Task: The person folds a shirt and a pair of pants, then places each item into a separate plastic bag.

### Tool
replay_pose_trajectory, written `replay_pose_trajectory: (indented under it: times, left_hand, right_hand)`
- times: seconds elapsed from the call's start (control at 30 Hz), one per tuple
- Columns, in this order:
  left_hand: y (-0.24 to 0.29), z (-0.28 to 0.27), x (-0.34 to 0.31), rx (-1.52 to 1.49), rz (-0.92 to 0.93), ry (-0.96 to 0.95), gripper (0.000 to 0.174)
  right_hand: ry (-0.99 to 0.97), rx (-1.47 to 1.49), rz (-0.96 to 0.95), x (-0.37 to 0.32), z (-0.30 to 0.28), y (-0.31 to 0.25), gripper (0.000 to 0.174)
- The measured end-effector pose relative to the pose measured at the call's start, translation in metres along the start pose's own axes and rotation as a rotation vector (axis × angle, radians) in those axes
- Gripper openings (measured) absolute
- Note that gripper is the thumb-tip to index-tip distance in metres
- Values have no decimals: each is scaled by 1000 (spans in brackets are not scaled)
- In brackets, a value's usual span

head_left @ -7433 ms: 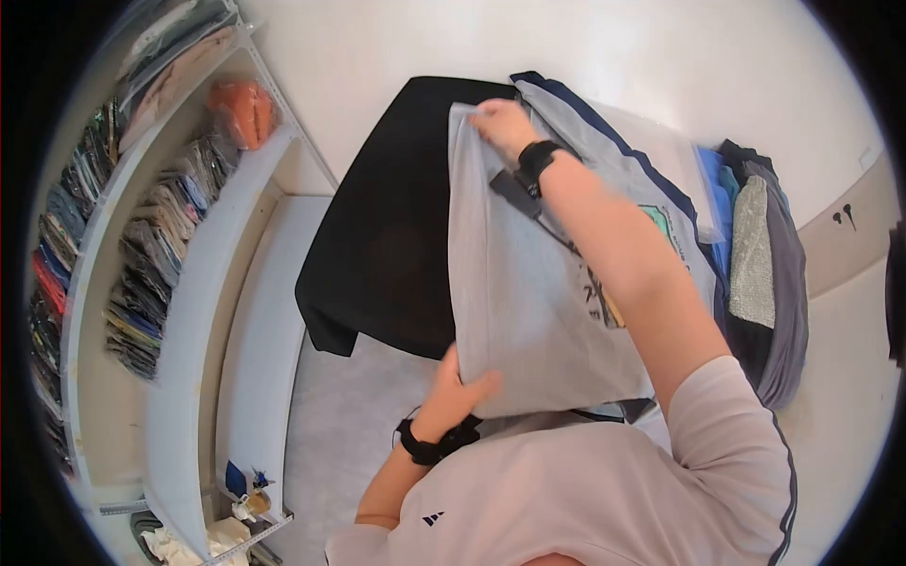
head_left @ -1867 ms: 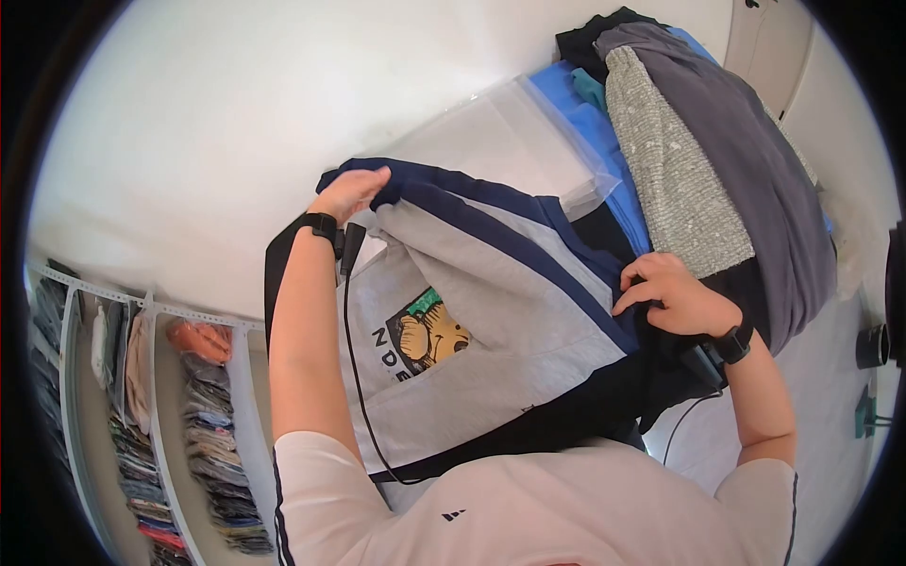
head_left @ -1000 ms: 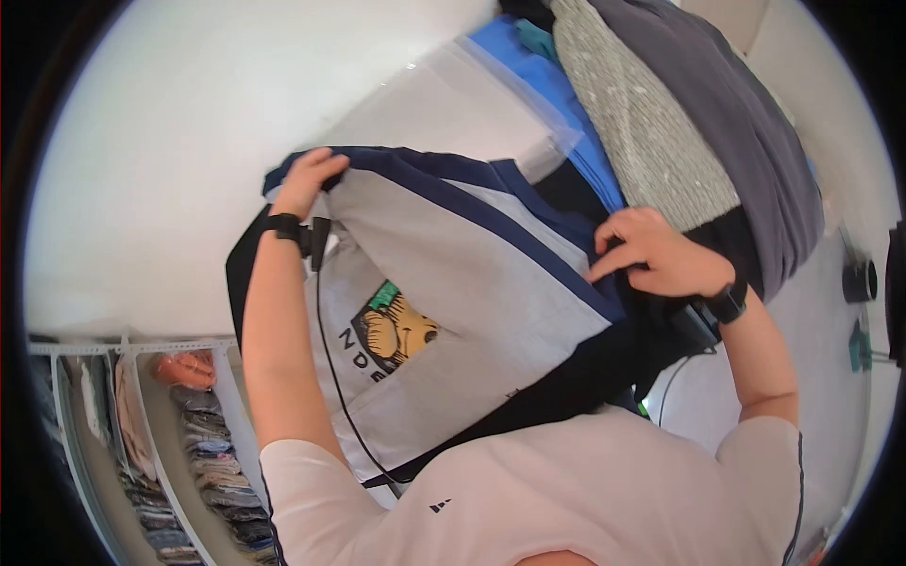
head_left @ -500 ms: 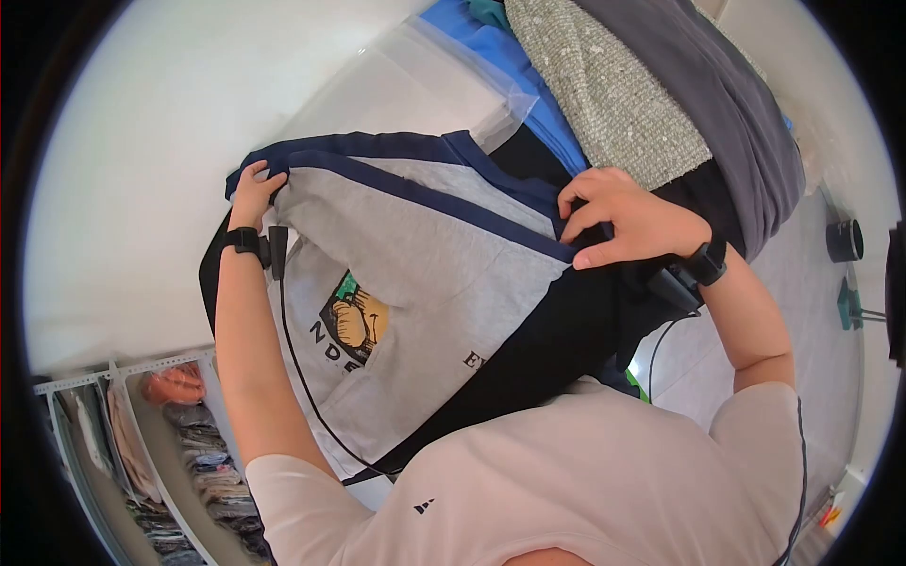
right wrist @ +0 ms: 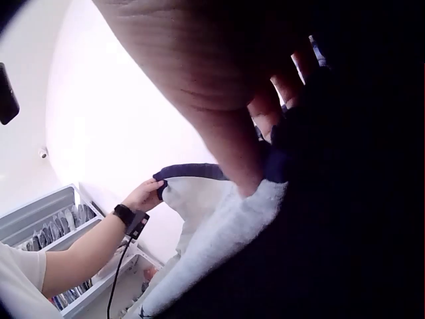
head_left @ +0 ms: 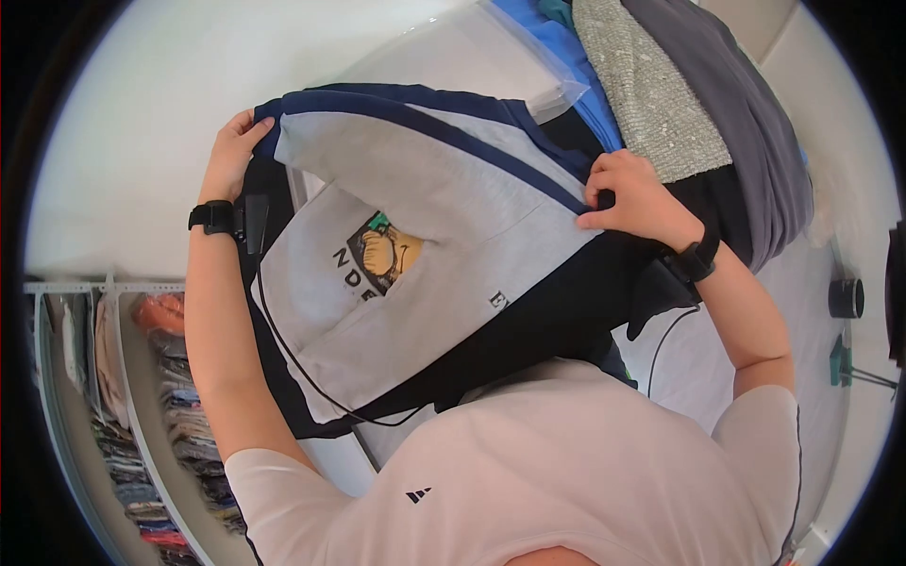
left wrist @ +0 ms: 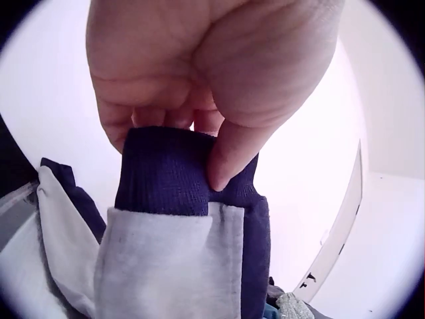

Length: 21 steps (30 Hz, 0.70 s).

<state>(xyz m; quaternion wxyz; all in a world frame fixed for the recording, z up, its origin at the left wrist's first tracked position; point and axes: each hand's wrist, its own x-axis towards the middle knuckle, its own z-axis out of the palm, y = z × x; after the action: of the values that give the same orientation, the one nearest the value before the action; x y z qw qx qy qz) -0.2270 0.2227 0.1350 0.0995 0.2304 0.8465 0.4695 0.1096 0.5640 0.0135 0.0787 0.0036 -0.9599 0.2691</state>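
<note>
A light grey garment (head_left: 453, 189) with navy stripes and a printed cartoon patch lies over black cloth (head_left: 528, 330). At its upper left corner, my left hand (head_left: 233, 156) pinches the navy ribbed cuff (left wrist: 166, 173) between thumb and fingers, as the left wrist view shows. My right hand (head_left: 637, 200) grips the navy edge at the garment's right side, thumb on the grey fabric beside it. In the right wrist view the right hand (right wrist: 219, 100) holds the grey and navy cloth, and the stretch of fabric reaches across to the left hand (right wrist: 143, 196).
Clear plastic bags (head_left: 472, 57) lie beyond the garment. Blue cloth (head_left: 557, 57), a speckled grey garment (head_left: 651, 94) and a dark grey one (head_left: 755, 123) are piled at upper right. Shelves of bagged clothes (head_left: 179, 396) stand at lower left. A cable hangs from the left wrist device (head_left: 255, 222).
Over the last second, the left hand has moved left and up with the cuff, and the sleeve is drawn out more. The right hand's fingers have closed on the navy edge.
</note>
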Motion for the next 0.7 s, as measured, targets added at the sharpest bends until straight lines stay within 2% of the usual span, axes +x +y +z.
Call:
replay_pose_trajectory:
  times: [0.07, 0.1, 0.17, 0.2, 0.27, 0.33, 0.4, 0.47, 0.53, 0.6, 0.67, 0.7]
  left_hand:
    - [3, -13, -16, 106, 123, -7, 20]
    - [4, -20, -25, 102, 119, 6, 20]
    - [6, -35, -46, 113, 222, 54, 19]
    - [11, -41, -63, 108, 214, 68, 19]
    - [23, -49, -110, 55, 220, 254, 19]
    - [4, -74, -156, 139, 226, 279, 21]
    - [-1, -66, -215, 169, 123, 263, 23]
    - [-35, -59, -260, -59, 47, 139, 17]
    - [-77, -43, -297, -85, 48, 64, 14]
    - [-98, -25, -322, -215, -138, 51, 12]
    - [-109, -11, -331, -181, -160, 43, 13]
    - [-109, -9, -331, -180, -115, 52, 13]
  right_hand:
    - [23, -68, -43, 0, 3, 1, 24]
    - [18, -73, -56, -1, 4, 2, 24]
    - [28, -65, -63, -1, 6, 4, 25]
    - [19, -70, -76, -2, 7, 6, 25]
    - [54, 4, -82, -2, 9, 7, 21]
    - [29, -3, -80, -2, 8, 5, 21]
    - [9, -7, -79, -1, 7, 4, 21]
    - [46, -46, -95, -2, 8, 2, 21]
    - [50, -47, -121, -2, 9, 3, 20]
    - [53, -63, -125, -1, 9, 2, 18]
    - [33, -49, -133, -1, 7, -2, 18]
    - [33, -39, -121, -1, 7, -2, 18]
